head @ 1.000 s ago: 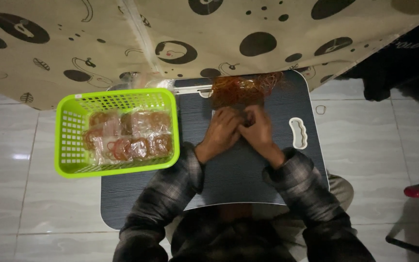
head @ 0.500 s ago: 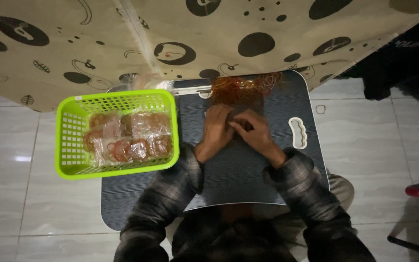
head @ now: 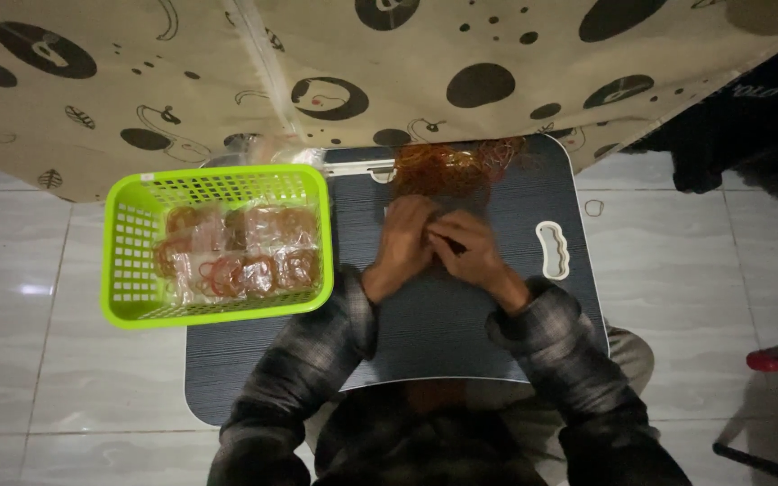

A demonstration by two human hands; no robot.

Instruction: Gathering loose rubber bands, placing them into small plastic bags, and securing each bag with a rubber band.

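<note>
My left hand [head: 404, 241] and my right hand [head: 466, 247] are pressed together over the middle of a dark lap table [head: 461, 333], fingers closed around something small that I cannot make out. Just beyond the fingertips lies a loose pile of reddish-brown rubber bands [head: 455, 166] at the table's far edge. A bright green plastic basket [head: 128, 243] sits on the table's left part, holding several small clear bags of rubber bands [head: 245, 252].
A beige cloth with black dots and disc shapes [head: 389, 63] hangs over the far side. The table has a white cut-out handle [head: 554, 249] at its right edge. Pale floor tiles surround it; a single rubber band [head: 593, 208] lies on the floor at right.
Both hands stay together and shift slightly toward me and to the right, away from the pile. The basket has not moved.
</note>
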